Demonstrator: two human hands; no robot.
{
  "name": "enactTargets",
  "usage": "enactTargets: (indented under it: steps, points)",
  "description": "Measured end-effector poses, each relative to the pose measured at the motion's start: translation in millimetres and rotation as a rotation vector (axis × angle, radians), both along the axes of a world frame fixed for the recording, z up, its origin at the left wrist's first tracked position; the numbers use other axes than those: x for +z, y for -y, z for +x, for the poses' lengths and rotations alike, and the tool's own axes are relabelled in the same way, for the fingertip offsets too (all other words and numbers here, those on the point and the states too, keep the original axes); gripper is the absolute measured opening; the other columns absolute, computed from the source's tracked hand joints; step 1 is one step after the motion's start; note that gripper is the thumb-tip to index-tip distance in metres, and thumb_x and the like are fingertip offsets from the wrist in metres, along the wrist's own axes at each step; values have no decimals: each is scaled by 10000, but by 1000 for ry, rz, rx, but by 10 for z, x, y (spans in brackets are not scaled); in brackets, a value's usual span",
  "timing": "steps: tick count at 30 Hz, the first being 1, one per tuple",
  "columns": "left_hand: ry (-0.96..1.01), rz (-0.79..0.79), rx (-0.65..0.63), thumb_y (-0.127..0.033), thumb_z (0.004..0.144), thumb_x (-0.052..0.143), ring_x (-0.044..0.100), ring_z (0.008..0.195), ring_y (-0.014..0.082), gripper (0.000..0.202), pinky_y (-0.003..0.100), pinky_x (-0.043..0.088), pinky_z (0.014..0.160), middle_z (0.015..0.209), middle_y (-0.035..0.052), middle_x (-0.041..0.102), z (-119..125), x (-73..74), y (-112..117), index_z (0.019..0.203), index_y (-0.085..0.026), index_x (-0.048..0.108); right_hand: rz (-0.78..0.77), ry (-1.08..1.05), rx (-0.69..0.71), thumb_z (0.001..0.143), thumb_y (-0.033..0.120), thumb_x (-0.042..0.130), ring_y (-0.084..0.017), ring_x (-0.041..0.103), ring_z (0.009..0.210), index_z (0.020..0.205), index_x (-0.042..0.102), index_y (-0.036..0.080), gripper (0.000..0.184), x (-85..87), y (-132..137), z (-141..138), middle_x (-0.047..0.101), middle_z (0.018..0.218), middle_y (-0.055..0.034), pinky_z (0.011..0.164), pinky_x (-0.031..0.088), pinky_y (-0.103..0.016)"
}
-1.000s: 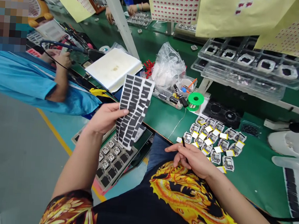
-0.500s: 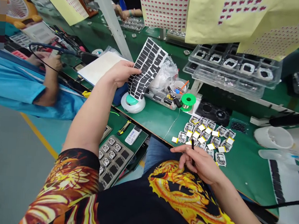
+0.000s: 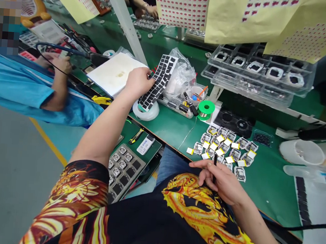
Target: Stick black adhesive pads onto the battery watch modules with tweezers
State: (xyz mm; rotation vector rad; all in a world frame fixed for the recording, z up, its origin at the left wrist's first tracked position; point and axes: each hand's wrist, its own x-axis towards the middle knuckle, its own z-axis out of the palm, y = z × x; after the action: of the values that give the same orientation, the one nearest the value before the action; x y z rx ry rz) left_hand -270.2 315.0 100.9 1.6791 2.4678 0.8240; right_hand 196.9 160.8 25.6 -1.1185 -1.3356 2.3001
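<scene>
My left hand is stretched out over the green bench and pinches a white sheet of black rectangular pads, held low above a white ring-shaped tape roll. Near the bench's front edge my right hand rests with its fingers closed on thin black tweezers, tip pointing toward a cluster of several small square parts with white and yellow tabs.
A clear bin with a marker, a plastic bag and a green solder spool stands behind the cluster. Clear trays of parts sit on a raised shelf. A tray of square parts lies on a lower shelf. A person in blue works at left.
My left hand carried the pad sheet from near my lap up and forward over the bench, then lowered it toward the white tape roll. My right hand stayed almost in place.
</scene>
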Motion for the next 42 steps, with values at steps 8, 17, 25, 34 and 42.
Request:
enactTargets:
  steps: [8,17,25,34,42]
  points:
    - [7,20,-15,-267,905,665,683,995,308,172,466,527,1007,1046,138,800,7,-126,222,1016,-202,780,-4,4,1,1130,585,536,-59,324,474,1311,831,193,523,-6,-16,15,806,789,-94,539,155,-318]
    - [32,63,-3,-282,924,653,693,1002,296,241,438,525,1018,1069,117,820,-29,-209,338,1095,-219,810,-2,-5,20,1128,585,547,-63,321,475,1308,832,188,521,-17,6,-4,804,788,-91,529,156,-313]
    - [23,61,17,-279,975,625,695,1011,311,263,442,495,1024,1071,113,810,-13,-249,357,1163,-236,803,-7,2,22,1139,581,526,-57,323,472,1314,829,189,526,-51,25,-7,805,788,-94,536,163,-313]
    - [72,101,33,-246,946,637,694,946,238,283,373,512,937,989,51,802,-53,-294,343,1194,-236,772,-12,-8,5,1123,585,550,-57,320,455,1273,841,175,524,-75,35,-51,814,765,-99,517,146,-309]
    - [317,257,-66,-422,1012,775,694,1202,221,309,404,523,970,1163,-21,803,144,134,676,1268,-253,741,-22,-18,-4,1127,597,556,-61,333,464,1273,835,169,531,-75,36,-63,823,775,-103,509,151,-309]
